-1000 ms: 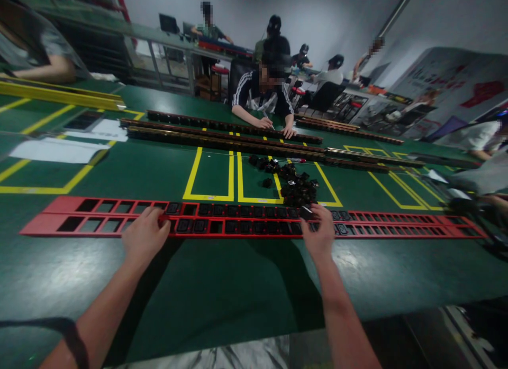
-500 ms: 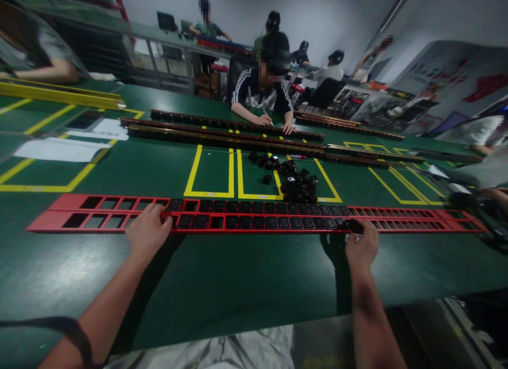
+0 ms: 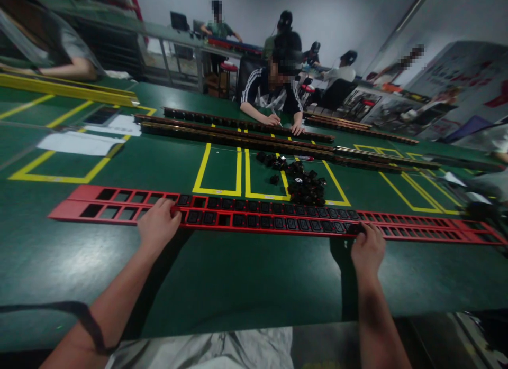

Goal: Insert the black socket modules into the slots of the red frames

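Left hand (image 3: 159, 227) presses bent, empty fingers on the long red slotted metal rail (image 3: 63, 214). Right hand (image 3: 367, 248) has slid rightward along it, fingers pinching a small black plastic socket insert (image 3: 354, 229) at the filled row's end.

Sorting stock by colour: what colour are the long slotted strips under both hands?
The strips are red; head view.

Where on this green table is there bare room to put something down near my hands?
Widest free patch: the green table between the red slotted rails and the near edge, between your left hand and right hand. The yellow-taped box left of the pile of black sockets is bare too. Crowded: that pile and the dark rails beyond.
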Tool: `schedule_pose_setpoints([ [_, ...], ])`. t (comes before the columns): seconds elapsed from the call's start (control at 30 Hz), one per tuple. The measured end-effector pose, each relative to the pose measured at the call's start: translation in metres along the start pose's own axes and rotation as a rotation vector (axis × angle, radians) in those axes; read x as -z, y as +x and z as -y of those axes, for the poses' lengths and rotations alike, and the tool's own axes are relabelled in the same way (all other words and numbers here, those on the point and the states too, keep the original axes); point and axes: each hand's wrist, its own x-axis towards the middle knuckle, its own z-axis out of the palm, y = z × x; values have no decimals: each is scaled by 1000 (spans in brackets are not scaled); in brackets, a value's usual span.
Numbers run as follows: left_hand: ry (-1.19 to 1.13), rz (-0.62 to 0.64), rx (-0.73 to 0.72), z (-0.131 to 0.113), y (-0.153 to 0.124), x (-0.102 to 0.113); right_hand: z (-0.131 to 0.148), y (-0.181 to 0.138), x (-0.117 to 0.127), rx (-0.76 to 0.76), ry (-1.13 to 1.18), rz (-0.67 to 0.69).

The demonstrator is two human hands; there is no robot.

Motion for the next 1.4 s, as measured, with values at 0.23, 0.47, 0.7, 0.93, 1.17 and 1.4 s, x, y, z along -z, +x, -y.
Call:
schedule_pose_setpoints([
  [0.23, -4, -27, -11, 1, 1, -2, 7, 1, 4, -6, 34, 2],
  [0.47, 14, -3, 11, 0, 2, -1, -3, 0, 4, -108, 2, -24],
  [0.7, -10, -3, 1, -1, 1, 1, -9, 0, 1, -184, 10, -44],
  [0.93, -20, -3, 0, 1, 3, -1, -9, -1, 2, -221, 34, -46],
  [1.17, -9, 6, -4, 0, 2, 2, -4, -1, 3, -236, 31, -80],
  [1.4, -13, 13, -22, 1, 3, 1, -5, 0, 3, -248, -15, -53],
])
